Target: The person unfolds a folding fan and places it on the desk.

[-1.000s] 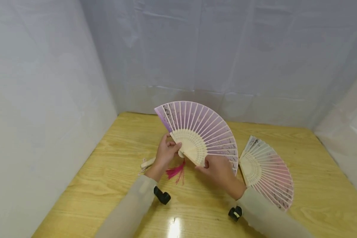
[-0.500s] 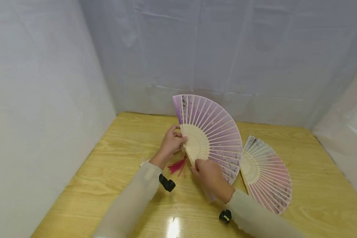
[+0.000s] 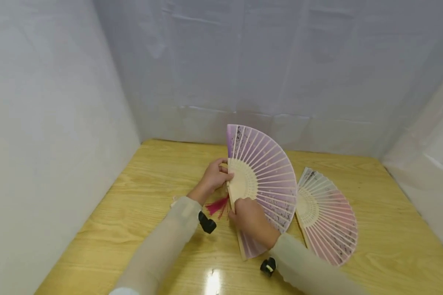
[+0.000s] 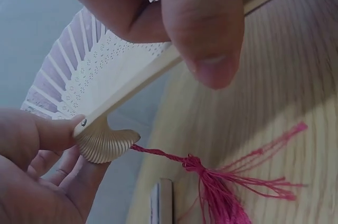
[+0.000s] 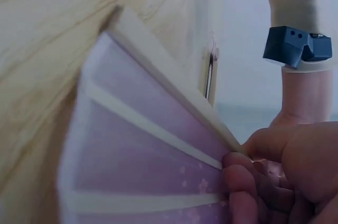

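A purple folding fan with cream ribs is spread wide, painted with dark sprigs. My left hand pinches it at the pivot, where the thumb lies by the rivet in the left wrist view. My right hand grips the near guard stick, thumb on the edge and fingers curled over the ribs. From the pivot hangs a pink tassel. The near end of the fan stands close over the wood in the right wrist view. Part of the pivot end is hidden behind my left fingers.
To the right, a pink and white folding fan lies spread on the wooden table. A slim cream stick-like thing lies beyond my left wrist, mostly hidden by the sleeve in the head view. Pale sheeting closes off the back and sides.
The purple fan has turned clockwise, its guard sticks now nearly in one upright line. My right hand has moved left and toward me with the near guard stick, opening the fan wider.
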`<action>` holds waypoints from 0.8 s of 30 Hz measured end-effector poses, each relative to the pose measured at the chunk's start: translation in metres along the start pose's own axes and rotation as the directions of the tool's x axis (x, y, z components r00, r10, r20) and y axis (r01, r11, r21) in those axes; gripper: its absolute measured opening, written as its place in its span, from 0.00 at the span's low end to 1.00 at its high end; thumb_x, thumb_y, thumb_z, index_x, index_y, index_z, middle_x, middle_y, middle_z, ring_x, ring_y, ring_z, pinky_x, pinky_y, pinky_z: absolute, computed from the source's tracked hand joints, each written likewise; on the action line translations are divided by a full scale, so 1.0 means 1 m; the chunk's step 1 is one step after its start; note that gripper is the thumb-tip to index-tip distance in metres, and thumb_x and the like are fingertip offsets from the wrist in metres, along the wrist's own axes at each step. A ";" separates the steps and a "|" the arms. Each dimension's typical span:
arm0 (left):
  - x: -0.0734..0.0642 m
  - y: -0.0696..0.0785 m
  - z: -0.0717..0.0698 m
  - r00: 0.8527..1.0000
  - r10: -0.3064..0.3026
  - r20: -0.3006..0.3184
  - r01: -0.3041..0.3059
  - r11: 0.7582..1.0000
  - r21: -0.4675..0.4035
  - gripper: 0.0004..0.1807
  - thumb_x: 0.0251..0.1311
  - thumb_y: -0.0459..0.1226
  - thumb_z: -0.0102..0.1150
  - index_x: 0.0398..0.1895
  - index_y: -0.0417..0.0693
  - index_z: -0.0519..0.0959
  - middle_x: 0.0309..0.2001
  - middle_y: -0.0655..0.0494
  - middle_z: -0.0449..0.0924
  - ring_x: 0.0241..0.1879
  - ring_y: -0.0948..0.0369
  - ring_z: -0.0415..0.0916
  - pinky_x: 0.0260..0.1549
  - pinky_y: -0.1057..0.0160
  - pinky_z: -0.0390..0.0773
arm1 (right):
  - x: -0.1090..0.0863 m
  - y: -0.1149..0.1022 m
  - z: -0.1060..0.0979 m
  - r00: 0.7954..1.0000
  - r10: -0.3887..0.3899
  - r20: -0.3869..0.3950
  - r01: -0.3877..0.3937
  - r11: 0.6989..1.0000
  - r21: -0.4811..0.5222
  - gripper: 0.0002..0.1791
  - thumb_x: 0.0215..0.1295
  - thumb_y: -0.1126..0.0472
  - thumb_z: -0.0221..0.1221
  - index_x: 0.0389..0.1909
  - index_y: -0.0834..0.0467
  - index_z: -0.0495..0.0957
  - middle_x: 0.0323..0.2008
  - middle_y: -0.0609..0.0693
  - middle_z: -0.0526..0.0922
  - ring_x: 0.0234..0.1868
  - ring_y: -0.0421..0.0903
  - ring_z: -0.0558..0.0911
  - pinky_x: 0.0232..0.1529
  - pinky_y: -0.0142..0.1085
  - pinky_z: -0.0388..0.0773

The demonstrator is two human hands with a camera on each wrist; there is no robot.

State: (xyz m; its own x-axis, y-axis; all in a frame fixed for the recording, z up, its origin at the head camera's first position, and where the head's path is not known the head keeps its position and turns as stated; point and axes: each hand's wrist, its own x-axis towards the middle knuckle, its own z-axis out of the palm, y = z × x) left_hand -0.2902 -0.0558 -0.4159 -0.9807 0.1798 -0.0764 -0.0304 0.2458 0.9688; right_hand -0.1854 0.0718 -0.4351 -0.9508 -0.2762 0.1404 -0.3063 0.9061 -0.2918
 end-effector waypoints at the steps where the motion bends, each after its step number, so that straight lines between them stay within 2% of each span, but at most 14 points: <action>1: 0.001 -0.002 0.000 1.000 -0.005 0.006 0.005 1.000 0.023 0.24 0.60 0.26 0.62 0.60 0.41 0.72 0.36 0.44 0.76 0.25 0.60 0.72 0.23 0.65 0.72 | 0.001 -0.001 0.001 1.000 0.011 0.022 -0.011 1.000 -0.002 0.24 0.60 0.55 0.63 0.10 0.53 0.63 0.12 0.46 0.68 0.13 0.43 0.66 0.13 0.36 0.63; 3: 0.002 -0.006 0.001 0.999 -0.024 0.024 0.022 0.998 0.062 0.24 0.60 0.26 0.62 0.60 0.39 0.71 0.36 0.44 0.76 0.26 0.59 0.72 0.23 0.66 0.73 | 0.002 -0.005 0.003 0.998 0.033 0.062 -0.033 0.999 -0.002 0.22 0.59 0.55 0.62 0.10 0.53 0.64 0.13 0.48 0.69 0.13 0.44 0.67 0.14 0.37 0.64; 7: 0.004 -0.014 0.002 0.996 -0.047 0.079 0.038 0.993 0.110 0.21 0.60 0.24 0.61 0.57 0.36 0.72 0.36 0.44 0.76 0.29 0.58 0.74 0.25 0.66 0.79 | 0.004 -0.012 0.009 0.995 0.037 0.093 -0.034 0.999 -0.029 0.19 0.55 0.56 0.62 0.11 0.54 0.67 0.15 0.50 0.71 0.15 0.47 0.69 0.15 0.41 0.67; 10: 0.002 -0.019 0.001 0.989 -0.082 0.119 0.075 0.996 0.057 0.21 0.60 0.21 0.58 0.57 0.34 0.72 0.36 0.44 0.74 0.30 0.57 0.74 0.25 0.65 0.80 | 0.005 -0.017 0.014 0.993 0.030 0.118 -0.026 0.999 -0.041 0.17 0.53 0.55 0.62 0.11 0.54 0.68 0.16 0.51 0.72 0.16 0.47 0.70 0.16 0.42 0.69; 14: -0.001 -0.023 -0.002 0.985 -0.088 0.145 0.081 0.995 0.057 0.21 0.59 0.19 0.56 0.57 0.32 0.72 0.31 0.50 0.70 0.30 0.60 0.70 0.25 0.69 0.76 | 0.006 -0.022 0.019 0.986 0.032 0.165 -0.025 0.999 -0.042 0.17 0.54 0.55 0.62 0.12 0.54 0.68 0.17 0.50 0.72 0.18 0.46 0.70 0.18 0.41 0.70; 16: -0.001 -0.026 -0.004 0.987 -0.064 0.145 0.047 0.992 0.120 0.20 0.58 0.19 0.57 0.55 0.31 0.73 0.28 0.53 0.68 0.28 0.62 0.67 0.24 0.70 0.73 | 0.006 -0.023 0.020 0.984 0.032 0.175 -0.027 0.999 -0.033 0.18 0.54 0.55 0.62 0.11 0.53 0.67 0.17 0.50 0.72 0.18 0.46 0.70 0.18 0.40 0.69; 18: -0.001 -0.027 -0.004 0.988 -0.057 0.147 0.035 0.989 0.147 0.20 0.57 0.19 0.57 0.54 0.30 0.74 0.27 0.54 0.68 0.28 0.62 0.66 0.25 0.71 0.71 | 0.006 -0.023 0.020 0.984 0.035 0.177 -0.031 0.999 -0.027 0.18 0.54 0.54 0.63 0.12 0.53 0.67 0.17 0.49 0.72 0.17 0.45 0.70 0.17 0.40 0.69; 24: -0.001 -0.035 -0.003 0.988 -0.087 0.128 0.065 0.984 0.167 0.20 0.57 0.20 0.59 0.54 0.29 0.74 0.33 0.46 0.77 0.31 0.60 0.73 0.30 0.67 0.79 | 0.006 -0.026 0.021 0.978 0.053 0.200 -0.050 0.999 -0.017 0.18 0.54 0.53 0.64 0.13 0.54 0.68 0.17 0.50 0.72 0.17 0.45 0.70 0.17 0.40 0.69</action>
State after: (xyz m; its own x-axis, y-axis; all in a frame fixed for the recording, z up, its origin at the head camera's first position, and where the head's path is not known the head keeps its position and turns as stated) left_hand -0.2888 -0.0673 -0.4493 -0.9417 0.2779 -0.1897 -0.0614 0.4125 0.9089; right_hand -0.1844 0.0402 -0.4461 -0.9557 -0.2865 -0.0670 -0.2572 0.9241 -0.2825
